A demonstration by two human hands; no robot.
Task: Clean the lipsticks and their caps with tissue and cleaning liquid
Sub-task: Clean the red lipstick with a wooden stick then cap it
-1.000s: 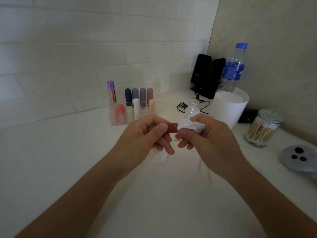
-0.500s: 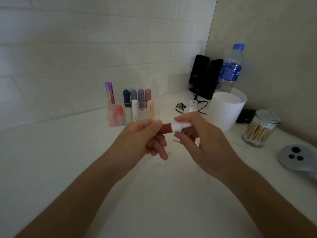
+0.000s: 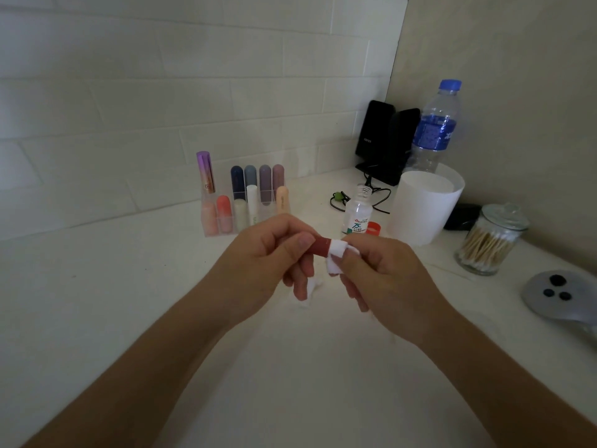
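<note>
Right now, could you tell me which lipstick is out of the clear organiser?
The dark red lipstick, pinched in the left hand while the right hand wraps tissue round its end; the other lipsticks stand upright in the organiser.

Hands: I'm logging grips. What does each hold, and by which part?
The left hand pinches the red lipstick by one end; the right hand pinches the tissue wrapped over the other end.

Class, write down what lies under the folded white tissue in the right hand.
The folded white tissue wraps one end of the dark red lipstick tube; that end itself is covered and cannot be seen.
</note>
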